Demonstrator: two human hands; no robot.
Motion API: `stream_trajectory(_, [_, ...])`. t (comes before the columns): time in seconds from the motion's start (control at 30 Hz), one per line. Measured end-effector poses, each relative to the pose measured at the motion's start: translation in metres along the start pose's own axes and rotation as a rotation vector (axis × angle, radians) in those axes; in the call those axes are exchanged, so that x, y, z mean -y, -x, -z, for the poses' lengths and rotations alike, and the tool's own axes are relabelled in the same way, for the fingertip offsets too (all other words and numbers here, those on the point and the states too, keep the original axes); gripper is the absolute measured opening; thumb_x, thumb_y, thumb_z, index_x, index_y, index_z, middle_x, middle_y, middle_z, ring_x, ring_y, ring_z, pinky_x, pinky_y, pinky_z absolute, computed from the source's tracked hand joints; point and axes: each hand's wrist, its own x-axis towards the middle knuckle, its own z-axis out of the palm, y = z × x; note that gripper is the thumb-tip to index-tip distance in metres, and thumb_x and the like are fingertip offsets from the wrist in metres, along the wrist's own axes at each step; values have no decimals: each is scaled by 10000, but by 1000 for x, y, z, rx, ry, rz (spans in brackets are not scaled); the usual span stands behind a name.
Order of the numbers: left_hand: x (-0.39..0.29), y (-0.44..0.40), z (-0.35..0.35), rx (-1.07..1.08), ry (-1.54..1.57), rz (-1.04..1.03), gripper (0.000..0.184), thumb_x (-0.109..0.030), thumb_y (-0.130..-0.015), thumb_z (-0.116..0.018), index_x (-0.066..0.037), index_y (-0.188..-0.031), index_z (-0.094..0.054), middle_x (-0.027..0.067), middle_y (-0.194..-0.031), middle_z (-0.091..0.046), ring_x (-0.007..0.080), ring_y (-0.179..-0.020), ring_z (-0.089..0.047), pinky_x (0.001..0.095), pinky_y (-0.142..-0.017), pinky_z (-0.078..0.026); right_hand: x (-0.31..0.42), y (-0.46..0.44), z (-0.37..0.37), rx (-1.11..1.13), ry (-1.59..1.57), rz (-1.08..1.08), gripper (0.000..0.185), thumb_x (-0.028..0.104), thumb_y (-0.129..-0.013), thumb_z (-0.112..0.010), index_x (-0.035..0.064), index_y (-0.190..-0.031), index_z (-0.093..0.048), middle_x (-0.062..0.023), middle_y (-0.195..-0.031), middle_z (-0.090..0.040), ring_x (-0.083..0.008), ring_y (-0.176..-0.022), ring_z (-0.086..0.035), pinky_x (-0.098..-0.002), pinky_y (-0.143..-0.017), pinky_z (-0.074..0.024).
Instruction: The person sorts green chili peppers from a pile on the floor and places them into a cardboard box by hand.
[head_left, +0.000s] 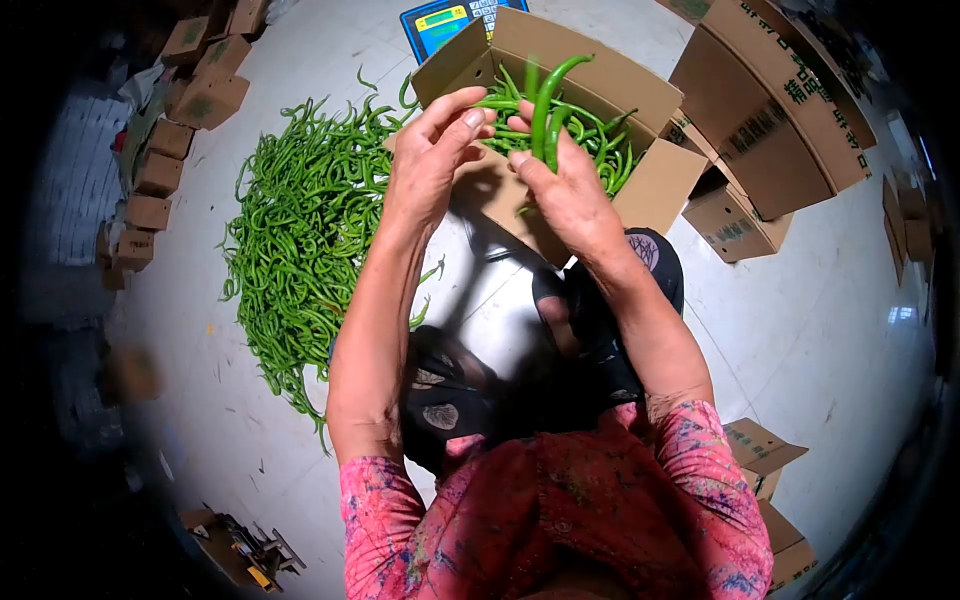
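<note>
Over the open cardboard box (pixel 585 50), my right hand (pixel 568 195) is closed on a few long green chili peppers (pixel 546 115) that stand up from between thumb and fingers. One beside them is blurred. My left hand (pixel 435 150) is beside it, fingers and thumb curled together at the end of another green chili pepper (pixel 497 104); its grip is partly hidden. Many more green chili peppers (pixel 615 165) lie inside the box below my hands. A large heap of green chili peppers (pixel 300 220) covers the floor to the left.
A blue scale with a keypad (pixel 425 40) stands behind the box. Tall cardboard boxes (pixel 760 110) with printed lettering are stacked at the right. Smaller boxes (pixel 160 175) line the far left, and opened boxes (pixel 765 455) lie at lower right. My knees are close to the box.
</note>
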Motion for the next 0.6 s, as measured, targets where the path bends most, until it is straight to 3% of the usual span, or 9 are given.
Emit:
stream_trajectory(0.03, [-7,5,-3,18,-7,-13,431,-248,-882,-670,3,-1222,-584,60,-1019,-662,124,-887,-606,242,-751,-470,2,0,0,11,51,97,479,116,-867,-551,2,-1316,-432,-199,-1197,-553,-380,-1047,-552,-444,-982,-401])
stream_trajectory(0.17, [-17,22,-18,103,-180,-46,311,-239,-875,-675,-59,-1128,-654,9,-925,-650,67,-805,-549,224,-676,-420,11,5,-9,90,90,113,263,43,-855,-512,-29,-1104,-465,-247,-997,-537,-430,-956,-537,-486,-843,-424])
stream_trajectory(0.3, [-2,16,3,96,-56,23,197,-186,-889,-654,-49,-1031,-659,-8,-914,-646,45,-736,-505,216,-642,-395,20,9,-11,167,121,12,281,71,-879,-543,-46,-1129,-489,-244,-1047,-557,-428,-982,-542,-467,-882,-424])
stream_trajectory(0.4, [2,7,21,-19,4,66,177,-181,-903,-638,-39,-1009,-645,-15,-874,-628,53,-726,-505,213,-641,-401,12,9,-10,94,195,254,350,97,-884,-556,-38,-1201,-497,-239,-1119,-571,-410,-1045,-545,-438,-935,-418])
stream_trajectory(0.43, [-1,6,22,-85,38,75,189,-186,-912,-630,-38,-1030,-638,-26,-831,-597,62,-724,-514,214,-653,-416,12,8,-11,38,168,124,364,124,-894,-563,-22,-1225,-521,-229,-1129,-598,-407,-1070,-556,-427,-957,-423])
stream_trajectory(0.47, [-2,5,26,-142,22,93,194,-186,-919,-623,-37,-1042,-634,-29,-799,-573,68,-725,-520,212,-660,-428,12,5,-10,-34,150,128,314,134,-903,-564,-13,-1180,-560,-212,-1049,-644,-359,-988,-621,-411,-891,-472])
stream_trajectory(0.57, [3,0,39,-186,15,105,195,-187,-925,-616,-33,-1043,-631,-33,-765,-548,62,-697,-511,205,-633,-427,35,0,4,-26,-23,-126,280,164,-917,-564,1,-1144,-592,-138,-838,-696,-193,-769,-680,-337,-749,-520])
stream_trajectory(0.6, [5,-1,40,-188,4,110,198,-188,-926,-615,-30,-1044,-631,-33,-763,-548,59,-690,-508,205,-626,-427,37,0,5,-29,-14,-113,284,175,-919,-566,4,-1143,-593,-133,-817,-694,-190,-759,-680,-330,-742,-518])
